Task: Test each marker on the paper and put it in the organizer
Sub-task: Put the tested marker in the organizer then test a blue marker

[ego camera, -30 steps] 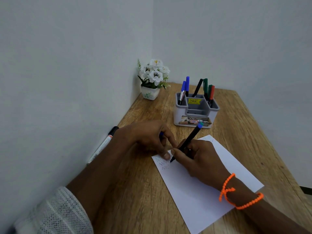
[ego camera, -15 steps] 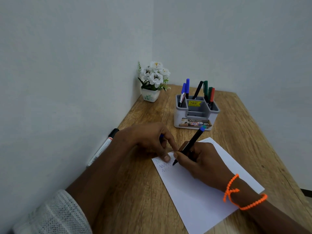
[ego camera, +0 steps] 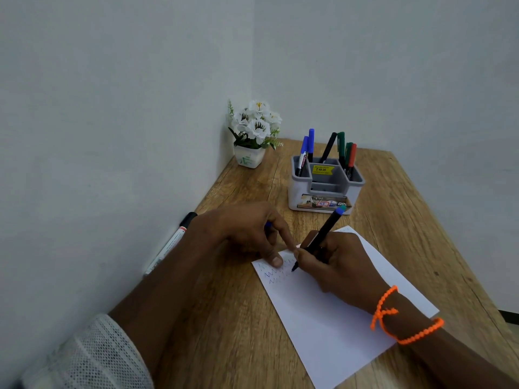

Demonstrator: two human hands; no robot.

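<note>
My right hand (ego camera: 339,265) grips a black marker with a blue end (ego camera: 323,234), its tip touching the white paper (ego camera: 337,327) beside blue zigzag lines near the sheet's top left corner. My left hand (ego camera: 247,231) presses a fingertip on that corner and has a small blue piece, apparently the cap (ego camera: 268,224), tucked in its fingers. The grey organizer (ego camera: 327,186) stands behind the paper with several blue, black, green and red markers upright in it. A white marker with a black cap (ego camera: 168,245) lies along the left wall.
A small white pot of white flowers (ego camera: 254,133) stands in the far left corner of the wooden table (ego camera: 421,220). Walls close the table on the left and back. An orange bead bracelet (ego camera: 398,315) is on my right wrist.
The marker tip has moved slightly right across the paper, adding to the blue zigzag. My left hand has stayed on the paper's corner.
</note>
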